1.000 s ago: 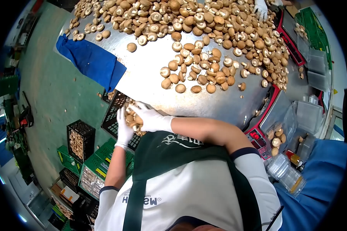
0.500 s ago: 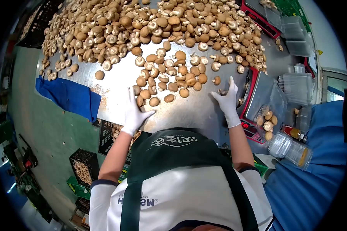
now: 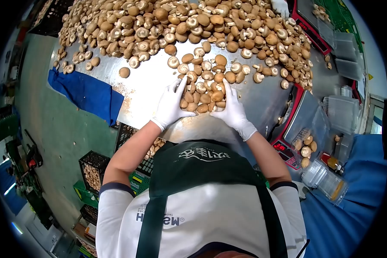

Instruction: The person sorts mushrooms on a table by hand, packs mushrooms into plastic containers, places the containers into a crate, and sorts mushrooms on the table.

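Note:
Both my hands wear white gloves and rest on the metal table (image 3: 146, 92). Between them sits a cluster of brown mushrooms (image 3: 207, 75), some cap up, others showing pale gills. My left hand (image 3: 171, 103) is open along the cluster's left side, thumb pointing inward below it. On the right side my right hand (image 3: 233, 107) is likewise open, fingers stretched forward and thumb turned in. The palms and fingers border the mushrooms, and neither hand is closed around one. Beyond the cluster lies a large mushroom heap (image 3: 129, 28).
Right of my hands stands a red scale (image 3: 288, 150); a clear tray of mushrooms (image 3: 306, 146) lies beside it. Stacked clear trays (image 3: 342, 112) stand farther right. A blue cloth (image 3: 88, 96) hangs over the left edge. Another person's gloved hand (image 3: 281, 7) is at the heap's far right.
My right hand has moved left from near the scale, and my left hand has come in against the mushrooms. The nearer mushrooms are packed closer together. Another person's gloved hand has appeared at the top.

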The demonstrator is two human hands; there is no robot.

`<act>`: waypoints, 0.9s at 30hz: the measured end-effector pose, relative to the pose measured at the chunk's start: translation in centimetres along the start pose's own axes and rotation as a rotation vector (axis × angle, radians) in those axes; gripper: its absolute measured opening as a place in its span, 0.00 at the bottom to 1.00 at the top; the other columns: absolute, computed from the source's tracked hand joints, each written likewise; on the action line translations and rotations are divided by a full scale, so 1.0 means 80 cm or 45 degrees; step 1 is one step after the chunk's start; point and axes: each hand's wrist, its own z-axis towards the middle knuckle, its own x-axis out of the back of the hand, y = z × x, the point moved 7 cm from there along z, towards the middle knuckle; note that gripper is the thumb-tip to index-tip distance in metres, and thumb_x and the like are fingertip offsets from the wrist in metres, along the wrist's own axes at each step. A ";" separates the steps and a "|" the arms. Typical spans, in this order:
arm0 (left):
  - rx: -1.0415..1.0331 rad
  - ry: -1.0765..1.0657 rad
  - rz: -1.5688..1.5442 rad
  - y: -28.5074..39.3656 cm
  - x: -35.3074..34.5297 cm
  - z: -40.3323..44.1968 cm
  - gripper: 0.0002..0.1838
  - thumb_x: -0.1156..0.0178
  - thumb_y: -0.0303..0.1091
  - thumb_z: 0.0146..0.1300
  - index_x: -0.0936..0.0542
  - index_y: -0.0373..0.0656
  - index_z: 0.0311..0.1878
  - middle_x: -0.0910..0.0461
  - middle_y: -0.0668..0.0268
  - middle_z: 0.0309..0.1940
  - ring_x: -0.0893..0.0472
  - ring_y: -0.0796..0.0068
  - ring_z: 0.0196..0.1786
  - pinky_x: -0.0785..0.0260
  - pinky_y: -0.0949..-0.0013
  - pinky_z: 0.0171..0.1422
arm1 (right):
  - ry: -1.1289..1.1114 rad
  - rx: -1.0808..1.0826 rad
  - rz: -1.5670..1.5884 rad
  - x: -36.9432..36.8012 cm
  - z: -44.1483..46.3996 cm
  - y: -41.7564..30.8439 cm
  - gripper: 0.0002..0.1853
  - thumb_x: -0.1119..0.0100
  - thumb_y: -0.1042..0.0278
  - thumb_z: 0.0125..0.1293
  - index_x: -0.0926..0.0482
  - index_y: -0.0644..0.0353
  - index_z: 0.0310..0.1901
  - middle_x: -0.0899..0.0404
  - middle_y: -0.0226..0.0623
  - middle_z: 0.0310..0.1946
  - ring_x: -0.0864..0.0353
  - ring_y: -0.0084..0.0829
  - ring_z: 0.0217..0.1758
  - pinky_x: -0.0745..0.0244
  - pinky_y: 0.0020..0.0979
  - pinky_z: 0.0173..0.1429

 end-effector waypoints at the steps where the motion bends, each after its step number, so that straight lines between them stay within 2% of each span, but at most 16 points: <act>1: 0.002 -0.021 -0.012 0.000 0.000 -0.001 0.69 0.17 0.54 0.36 0.47 0.43 0.79 0.36 0.42 0.68 0.31 0.40 0.66 0.35 0.49 0.71 | -0.020 -0.001 0.022 -0.001 0.001 -0.004 0.68 0.17 0.58 0.43 0.59 0.46 0.80 0.43 0.53 0.72 0.32 0.55 0.71 0.28 0.45 0.69; 4: 0.010 -0.078 -0.013 0.000 -0.001 -0.003 0.67 0.18 0.55 0.38 0.46 0.50 0.80 0.35 0.42 0.67 0.30 0.40 0.66 0.32 0.50 0.69 | 0.042 0.103 0.049 -0.010 0.003 -0.005 0.66 0.18 0.62 0.42 0.57 0.50 0.79 0.38 0.56 0.69 0.29 0.55 0.68 0.28 0.45 0.70; 7: 0.021 -0.157 -0.055 0.006 -0.002 -0.005 0.66 0.18 0.55 0.39 0.46 0.50 0.80 0.34 0.43 0.66 0.29 0.41 0.66 0.30 0.52 0.67 | 0.017 0.164 0.207 -0.031 0.000 -0.012 0.67 0.19 0.64 0.45 0.60 0.51 0.80 0.39 0.59 0.70 0.29 0.55 0.69 0.29 0.44 0.70; 8: 0.024 -0.122 -0.039 0.007 0.000 -0.007 0.63 0.19 0.55 0.40 0.43 0.50 0.79 0.34 0.43 0.66 0.28 0.43 0.66 0.28 0.54 0.65 | 0.024 0.190 0.208 -0.034 -0.001 -0.016 0.67 0.19 0.65 0.47 0.63 0.53 0.79 0.40 0.61 0.71 0.29 0.55 0.70 0.30 0.43 0.71; 11: 0.022 -0.094 0.028 -0.003 -0.010 -0.010 0.59 0.19 0.54 0.41 0.39 0.49 0.76 0.35 0.43 0.66 0.28 0.43 0.65 0.27 0.55 0.65 | -0.007 0.172 0.464 -0.043 0.000 -0.016 0.67 0.19 0.63 0.47 0.63 0.55 0.79 0.37 0.60 0.70 0.28 0.55 0.69 0.30 0.43 0.71; 14: 0.041 -0.039 -0.061 -0.003 -0.005 -0.017 0.54 0.19 0.53 0.42 0.34 0.48 0.73 0.34 0.45 0.64 0.27 0.45 0.64 0.27 0.55 0.65 | 0.046 0.203 0.321 -0.046 -0.004 -0.016 0.67 0.18 0.62 0.47 0.64 0.57 0.79 0.32 0.59 0.67 0.27 0.53 0.68 0.28 0.43 0.69; 17: 0.087 0.030 -0.134 -0.008 -0.004 -0.036 0.51 0.20 0.53 0.43 0.32 0.46 0.70 0.32 0.46 0.61 0.27 0.46 0.63 0.27 0.56 0.64 | 0.062 0.109 0.276 -0.057 -0.018 -0.018 0.67 0.19 0.62 0.48 0.63 0.58 0.78 0.29 0.57 0.65 0.25 0.50 0.67 0.27 0.43 0.68; 21: 0.180 0.117 -0.174 -0.017 0.002 -0.057 0.51 0.19 0.52 0.42 0.31 0.45 0.69 0.32 0.49 0.61 0.25 0.49 0.61 0.26 0.57 0.63 | 0.125 0.139 0.325 -0.068 -0.025 -0.025 0.65 0.18 0.57 0.47 0.59 0.62 0.78 0.27 0.56 0.64 0.23 0.49 0.65 0.27 0.42 0.67; 22: 0.222 0.110 -0.183 -0.022 0.000 -0.060 0.54 0.19 0.53 0.41 0.33 0.46 0.71 0.32 0.49 0.62 0.25 0.48 0.61 0.26 0.57 0.63 | 0.093 0.125 0.339 -0.070 -0.021 -0.022 0.66 0.17 0.56 0.45 0.58 0.63 0.77 0.28 0.55 0.64 0.24 0.48 0.66 0.28 0.42 0.68; 25: 0.229 0.187 -0.241 -0.027 0.006 -0.057 0.56 0.19 0.54 0.41 0.36 0.47 0.74 0.32 0.49 0.62 0.24 0.47 0.60 0.26 0.56 0.63 | 0.085 0.172 0.391 -0.069 -0.007 -0.014 0.65 0.17 0.56 0.45 0.57 0.61 0.77 0.29 0.56 0.63 0.25 0.50 0.65 0.29 0.43 0.70; 27: 0.195 0.115 -0.257 -0.031 0.005 -0.048 0.59 0.18 0.52 0.41 0.39 0.48 0.76 0.32 0.48 0.61 0.24 0.46 0.59 0.27 0.55 0.63 | 0.031 0.146 0.244 -0.068 -0.002 -0.023 0.64 0.19 0.55 0.47 0.56 0.57 0.78 0.31 0.57 0.66 0.27 0.52 0.67 0.30 0.43 0.70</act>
